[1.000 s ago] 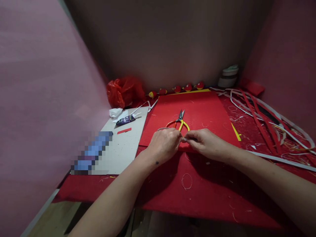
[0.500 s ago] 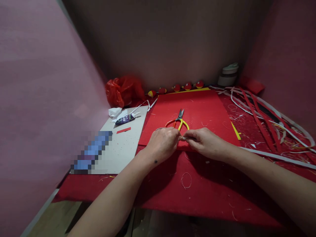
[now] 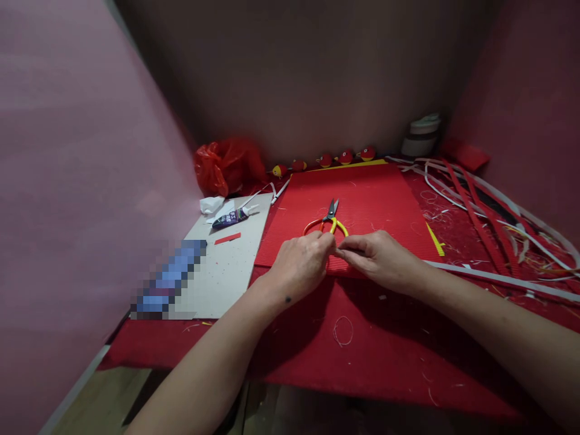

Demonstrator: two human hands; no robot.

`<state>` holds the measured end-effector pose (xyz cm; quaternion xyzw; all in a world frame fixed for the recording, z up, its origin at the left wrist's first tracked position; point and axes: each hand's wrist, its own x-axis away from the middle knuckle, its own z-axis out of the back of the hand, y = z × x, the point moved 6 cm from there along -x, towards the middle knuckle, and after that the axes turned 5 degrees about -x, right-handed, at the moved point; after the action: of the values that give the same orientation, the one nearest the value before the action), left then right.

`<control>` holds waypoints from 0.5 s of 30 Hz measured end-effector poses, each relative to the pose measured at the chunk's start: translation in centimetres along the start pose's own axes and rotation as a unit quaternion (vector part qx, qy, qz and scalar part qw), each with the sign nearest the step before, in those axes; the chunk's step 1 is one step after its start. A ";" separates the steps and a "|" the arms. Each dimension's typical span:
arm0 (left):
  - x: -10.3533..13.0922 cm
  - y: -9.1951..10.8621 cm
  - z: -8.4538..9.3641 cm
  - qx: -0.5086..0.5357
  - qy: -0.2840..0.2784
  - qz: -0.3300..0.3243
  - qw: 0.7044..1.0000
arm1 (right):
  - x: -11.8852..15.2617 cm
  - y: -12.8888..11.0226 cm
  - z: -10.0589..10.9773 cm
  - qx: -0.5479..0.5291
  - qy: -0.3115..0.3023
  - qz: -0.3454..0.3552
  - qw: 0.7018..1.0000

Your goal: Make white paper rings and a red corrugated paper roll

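Note:
Both of my hands are closed and almost touching, over the near edge of a red corrugated sheet (image 3: 362, 199). My left hand (image 3: 302, 257) pinches one side of a thin pale strip, and my right hand (image 3: 378, 257) pinches the other side; only a tiny bit shows between the fingertips. A long white strip (image 3: 480, 273) runs from behind my right forearm toward the right edge; whether it is the same piece is hidden. Just beyond my fingers lie scissors (image 3: 332, 219) with red and yellow handles, blades slightly apart and pointing away.
To the left, a grey board (image 3: 231, 272) bears a glue tube (image 3: 230, 217), a small red strip (image 3: 228, 238) and a blurred blue object (image 3: 174, 275). Behind are a red plastic bag (image 3: 231, 166), several small red birds (image 3: 346, 157) and a lidded container (image 3: 421, 136). Loose strips (image 3: 484, 211) tangle at right.
The long white strip at right has shifted toward my hands, its visible end now higher and farther left. My fingers keep their pinch, with less of the pale piece showing between them.

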<state>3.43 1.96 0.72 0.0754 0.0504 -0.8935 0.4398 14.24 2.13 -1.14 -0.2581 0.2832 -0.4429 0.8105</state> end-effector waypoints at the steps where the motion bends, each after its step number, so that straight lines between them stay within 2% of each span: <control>1: 0.0 0.0 0.0 0.001 0.001 0.000 1.000 | 0.0 0.1 0.0 -0.013 0.003 -0.001 1.000; 10: 0.0 -0.1 0.6 0.051 0.008 -0.005 0.999 | 0.0 0.4 0.1 -0.127 -0.008 -0.010 0.992; 15: 0.1 0.0 0.8 0.060 0.026 -0.010 0.998 | 0.0 0.2 0.5 -0.145 -0.013 -0.018 0.989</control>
<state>3.28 1.78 1.52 0.1241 0.0087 -0.8970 0.4242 14.73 2.28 -0.98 -0.3832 0.3295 -0.4085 0.7601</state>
